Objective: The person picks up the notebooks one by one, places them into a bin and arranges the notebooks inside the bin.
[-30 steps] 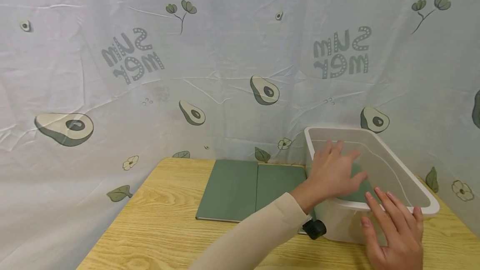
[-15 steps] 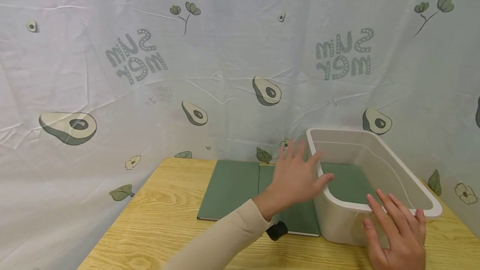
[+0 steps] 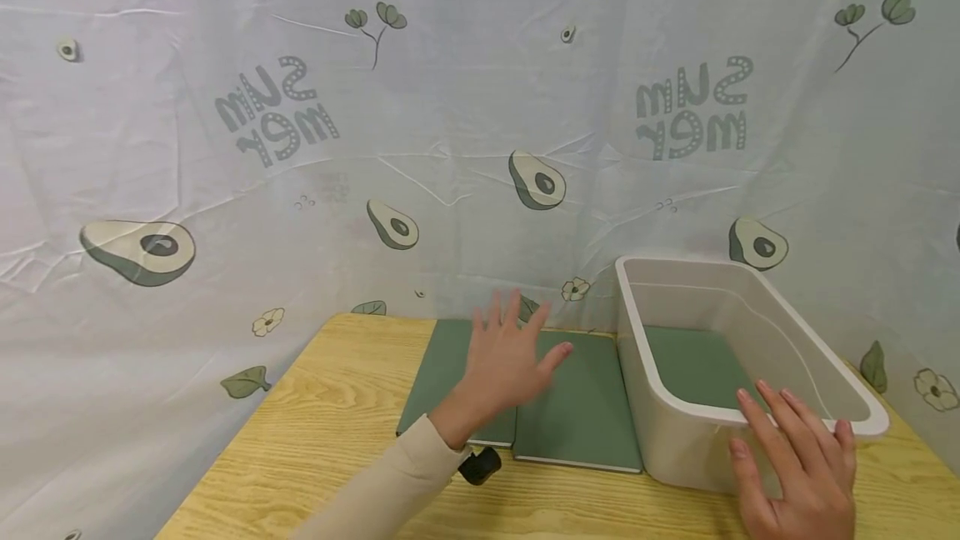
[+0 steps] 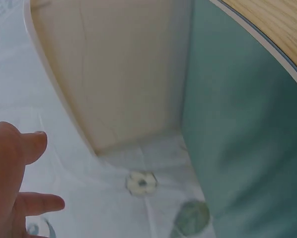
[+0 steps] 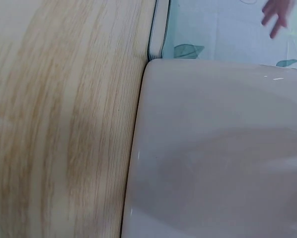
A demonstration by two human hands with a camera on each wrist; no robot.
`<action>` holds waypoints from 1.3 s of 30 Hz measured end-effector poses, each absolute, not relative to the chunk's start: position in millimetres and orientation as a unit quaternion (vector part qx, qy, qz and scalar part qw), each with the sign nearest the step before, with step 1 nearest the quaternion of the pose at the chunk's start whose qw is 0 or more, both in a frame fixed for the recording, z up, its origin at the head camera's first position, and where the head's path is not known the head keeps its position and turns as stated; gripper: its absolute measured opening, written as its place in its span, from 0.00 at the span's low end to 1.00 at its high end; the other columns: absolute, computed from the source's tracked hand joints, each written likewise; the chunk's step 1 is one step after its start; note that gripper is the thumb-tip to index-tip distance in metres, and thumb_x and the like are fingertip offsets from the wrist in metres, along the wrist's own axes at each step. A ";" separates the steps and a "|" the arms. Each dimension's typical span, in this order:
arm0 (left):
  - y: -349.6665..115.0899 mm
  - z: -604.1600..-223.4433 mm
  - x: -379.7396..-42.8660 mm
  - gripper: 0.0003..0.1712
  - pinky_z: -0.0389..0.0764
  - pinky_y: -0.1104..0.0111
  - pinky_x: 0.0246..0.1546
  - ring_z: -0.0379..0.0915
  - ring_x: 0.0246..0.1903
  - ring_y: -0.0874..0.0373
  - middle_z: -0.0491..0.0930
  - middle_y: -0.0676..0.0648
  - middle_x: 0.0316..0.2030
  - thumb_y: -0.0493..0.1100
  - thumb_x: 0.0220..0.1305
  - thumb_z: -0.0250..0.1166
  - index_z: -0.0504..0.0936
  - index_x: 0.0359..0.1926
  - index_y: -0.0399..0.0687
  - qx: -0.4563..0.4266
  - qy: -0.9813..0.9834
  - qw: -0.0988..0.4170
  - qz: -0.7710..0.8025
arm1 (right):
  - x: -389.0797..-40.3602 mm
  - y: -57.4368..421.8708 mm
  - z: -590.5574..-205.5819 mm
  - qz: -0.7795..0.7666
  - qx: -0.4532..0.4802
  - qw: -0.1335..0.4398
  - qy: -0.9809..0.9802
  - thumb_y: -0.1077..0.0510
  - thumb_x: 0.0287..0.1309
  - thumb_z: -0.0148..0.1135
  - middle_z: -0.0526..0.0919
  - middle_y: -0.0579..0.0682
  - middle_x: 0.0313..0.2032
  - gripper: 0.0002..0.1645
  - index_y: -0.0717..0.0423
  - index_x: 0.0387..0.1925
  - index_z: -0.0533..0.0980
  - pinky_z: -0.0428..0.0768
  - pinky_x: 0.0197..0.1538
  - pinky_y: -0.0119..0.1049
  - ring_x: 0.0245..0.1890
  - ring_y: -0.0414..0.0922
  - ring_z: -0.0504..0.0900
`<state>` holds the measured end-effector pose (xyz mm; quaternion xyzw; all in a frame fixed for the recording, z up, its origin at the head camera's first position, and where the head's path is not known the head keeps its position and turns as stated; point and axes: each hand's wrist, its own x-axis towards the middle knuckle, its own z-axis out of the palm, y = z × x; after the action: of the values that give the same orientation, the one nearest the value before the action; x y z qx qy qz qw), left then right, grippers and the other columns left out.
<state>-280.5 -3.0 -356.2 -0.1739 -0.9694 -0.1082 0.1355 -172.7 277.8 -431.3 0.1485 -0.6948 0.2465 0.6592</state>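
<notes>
Two green hardcover books lie side by side on the wooden table: the right book (image 3: 581,407) touches or nearly touches a whitish plastic tub (image 3: 697,450), and the left book (image 3: 442,390) is partly covered by my left hand. Inside the tub, a third green book (image 3: 693,365) lies flat on the bottom. My left hand (image 3: 504,365) hovers over the books with fingers spread, holding nothing. Over at the tub's near rim, my right hand (image 3: 802,473) rests with its fingers extended. The left wrist view shows the hand (image 4: 12,178) apart from the green cover (image 4: 238,114).
Behind the table (image 3: 300,448) hangs a pale curtain (image 3: 465,90) printed with avocados. The tub's long side stands close to the curtain at the right. A black wrist camera (image 3: 480,465) sits under the left wrist.
My left hand has come out of the tub and moved left over the books, uncovering the book in the tub. The right hand has stayed at the rim.
</notes>
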 end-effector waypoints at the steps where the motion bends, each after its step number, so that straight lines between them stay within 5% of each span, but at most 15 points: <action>1: -9.5 -357.8 -281.0 0.41 0.54 0.35 0.79 0.45 0.84 0.34 0.55 0.38 0.83 0.74 0.77 0.49 0.62 0.83 0.66 -0.167 -0.970 0.138 -0.107 | -173.2 277.6 -430.9 0.246 0.150 0.661 -0.693 0.40 0.75 0.61 0.89 0.57 0.59 0.29 0.62 0.52 0.88 0.57 0.80 0.50 0.71 0.41 0.79; 21: -116.4 -383.1 -284.4 0.40 0.50 0.28 0.77 0.46 0.81 0.25 0.56 0.29 0.81 0.67 0.77 0.57 0.67 0.81 0.54 -0.075 -0.980 0.128 -0.131 | -175.0 274.7 -427.8 0.253 0.155 0.670 -0.681 0.40 0.74 0.62 0.89 0.58 0.57 0.29 0.63 0.50 0.88 0.58 0.79 0.49 0.69 0.43 0.80; 39: -131.6 -397.3 -287.3 0.39 0.56 0.28 0.74 0.53 0.78 0.24 0.57 0.26 0.80 0.63 0.79 0.57 0.65 0.82 0.51 -0.075 -0.978 0.100 -0.166 | -177.3 272.1 -425.6 0.254 0.162 0.680 -0.668 0.41 0.74 0.62 0.90 0.58 0.56 0.29 0.64 0.49 0.89 0.59 0.78 0.48 0.67 0.44 0.82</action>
<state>-287.3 -131.6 -397.3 -0.0754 -0.9781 -0.1662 0.0999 -177.3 272.1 -425.6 0.1624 -0.6683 0.2537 0.6801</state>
